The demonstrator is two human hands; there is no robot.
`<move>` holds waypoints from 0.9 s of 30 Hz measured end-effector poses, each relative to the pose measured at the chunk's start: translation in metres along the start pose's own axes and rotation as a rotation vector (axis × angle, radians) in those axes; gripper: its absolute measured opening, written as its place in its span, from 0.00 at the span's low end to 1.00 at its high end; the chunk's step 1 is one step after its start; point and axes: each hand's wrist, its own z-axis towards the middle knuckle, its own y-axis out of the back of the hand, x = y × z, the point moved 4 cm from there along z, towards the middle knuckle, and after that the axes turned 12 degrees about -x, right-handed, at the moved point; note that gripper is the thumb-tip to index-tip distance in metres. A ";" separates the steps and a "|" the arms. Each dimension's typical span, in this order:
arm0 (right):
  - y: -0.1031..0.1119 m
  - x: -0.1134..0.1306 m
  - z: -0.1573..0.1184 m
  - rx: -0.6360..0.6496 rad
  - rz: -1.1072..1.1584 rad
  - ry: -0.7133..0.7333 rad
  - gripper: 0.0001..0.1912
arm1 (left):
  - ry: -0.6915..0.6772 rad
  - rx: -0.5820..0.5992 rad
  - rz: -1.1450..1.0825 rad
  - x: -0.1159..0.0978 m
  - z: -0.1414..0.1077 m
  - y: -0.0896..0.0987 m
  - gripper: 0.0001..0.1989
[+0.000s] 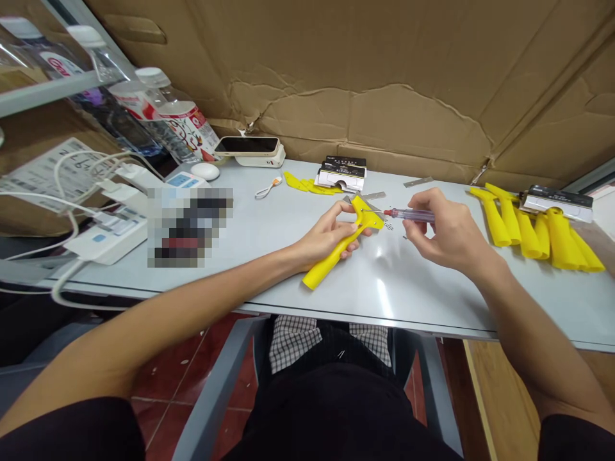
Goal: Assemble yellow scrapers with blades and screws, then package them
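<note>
My left hand (331,235) is wrapped round a yellow scraper (329,261), its handle pointing down toward the table's front edge and its wide head up. In my right hand (444,230) is a screwdriver (416,216) with a clear purplish handle, held level. The screwdriver's tip reaches the scraper's head from the right, near a small screw or hole. Just behind and right of the head lie small screws (389,225) on the white table (288,224). A metal blade (375,196) lies behind it.
Several yellow handles (528,234) and a black-and-white box (557,202) stand at right. Flat yellow pieces (307,184), another box (341,173) and a loose blade (418,182) lie at the back. A phone (247,146), bottles (187,125) and a power strip (110,237) are left.
</note>
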 end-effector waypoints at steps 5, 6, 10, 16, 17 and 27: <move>0.004 0.001 0.001 -0.032 -0.017 0.032 0.05 | -0.004 -0.007 0.005 -0.001 0.000 0.001 0.17; 0.004 0.001 0.001 -0.042 -0.031 0.038 0.06 | -0.002 -0.006 0.005 -0.001 0.000 0.001 0.17; 0.001 -0.001 0.000 -0.041 -0.064 0.042 0.08 | 0.007 -0.003 0.002 -0.001 0.000 0.001 0.17; -0.002 0.002 -0.002 0.002 -0.017 0.026 0.12 | 0.003 -0.014 0.000 -0.001 0.000 0.000 0.17; -0.002 0.002 -0.002 0.013 -0.008 0.022 0.11 | 0.006 -0.015 -0.002 -0.001 0.000 0.000 0.17; -0.003 -0.003 -0.003 -0.004 -0.043 0.076 0.08 | 0.018 -0.023 -0.017 0.000 0.001 0.001 0.15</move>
